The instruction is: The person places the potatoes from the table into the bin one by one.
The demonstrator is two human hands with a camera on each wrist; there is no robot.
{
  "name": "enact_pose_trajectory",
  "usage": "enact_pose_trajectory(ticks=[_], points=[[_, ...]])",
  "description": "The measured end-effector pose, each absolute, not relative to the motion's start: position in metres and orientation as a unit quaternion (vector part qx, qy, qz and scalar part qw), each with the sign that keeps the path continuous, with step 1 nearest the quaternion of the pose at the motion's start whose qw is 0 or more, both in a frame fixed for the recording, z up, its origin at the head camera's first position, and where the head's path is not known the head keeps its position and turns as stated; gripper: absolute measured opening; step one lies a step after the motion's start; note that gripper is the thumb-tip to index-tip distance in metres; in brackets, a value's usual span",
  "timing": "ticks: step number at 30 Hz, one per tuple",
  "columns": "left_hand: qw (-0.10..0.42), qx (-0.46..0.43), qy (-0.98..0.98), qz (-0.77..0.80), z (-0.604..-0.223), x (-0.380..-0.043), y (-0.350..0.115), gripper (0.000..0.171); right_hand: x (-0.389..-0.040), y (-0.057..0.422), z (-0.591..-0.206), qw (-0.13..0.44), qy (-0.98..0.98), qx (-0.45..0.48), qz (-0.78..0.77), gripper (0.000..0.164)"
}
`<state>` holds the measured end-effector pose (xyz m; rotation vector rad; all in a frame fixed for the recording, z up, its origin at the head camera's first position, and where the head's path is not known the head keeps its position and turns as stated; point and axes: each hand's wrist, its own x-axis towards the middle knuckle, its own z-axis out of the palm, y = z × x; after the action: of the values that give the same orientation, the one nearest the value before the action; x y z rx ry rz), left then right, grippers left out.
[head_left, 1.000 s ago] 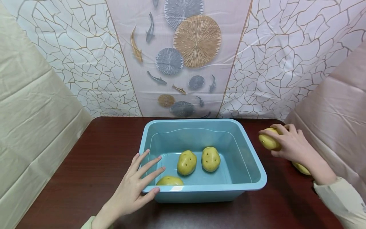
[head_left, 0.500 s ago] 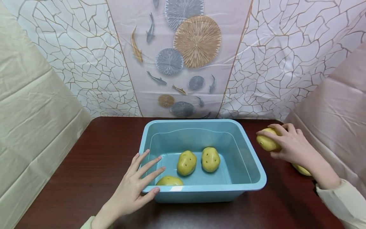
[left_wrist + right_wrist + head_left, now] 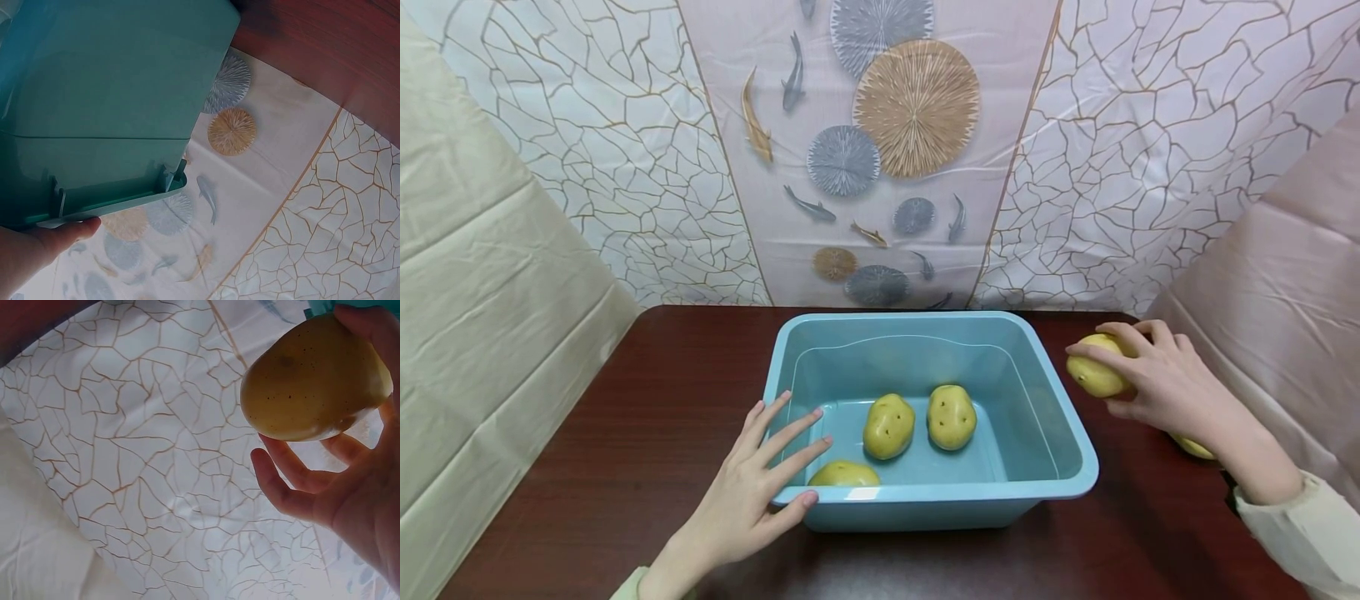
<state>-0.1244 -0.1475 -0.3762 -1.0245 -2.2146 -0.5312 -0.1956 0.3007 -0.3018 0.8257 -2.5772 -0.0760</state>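
My right hand (image 3: pixel 1168 379) grips a yellow potato (image 3: pixel 1096 367) between thumb and fingers, raised over the table just right of the tub. In the right wrist view the potato (image 3: pixel 312 381) shows small dark specks, with the fingers curled beneath it. A blue plastic tub (image 3: pixel 955 492) stands in the middle. Spread fingers of my left hand (image 3: pixel 748 483) rest on its near left rim. Inside the tub lie a potato (image 3: pixel 889 427) near the centre, another potato (image 3: pixel 952 417) beside it, and a third potato (image 3: pixel 845 474) partly hidden by the near rim.
Another yellow potato (image 3: pixel 1193 446) lies on the dark red-brown table (image 3: pixel 625 433), mostly hidden behind the right forearm. A patterned cloth (image 3: pixel 865 208) hangs behind the table, with a beige cloth (image 3: pixel 490 317) at the left and a pinkish cloth (image 3: pixel 1277 292) at the right.
My right hand has shifted slightly left toward the tub with the potato in its grip. The left hand, the tub and the potatoes inside stay in place.
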Motion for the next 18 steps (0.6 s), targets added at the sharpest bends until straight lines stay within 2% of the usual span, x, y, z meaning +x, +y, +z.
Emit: enact_pose_trajectory(ticks=[18], points=[[0.315, -0.389, -0.841, -0.204, -0.376, -0.124, -0.148, 0.039, -0.181, 0.285, -0.288, 0.230, -0.920, 0.316, -0.037, 0.075]])
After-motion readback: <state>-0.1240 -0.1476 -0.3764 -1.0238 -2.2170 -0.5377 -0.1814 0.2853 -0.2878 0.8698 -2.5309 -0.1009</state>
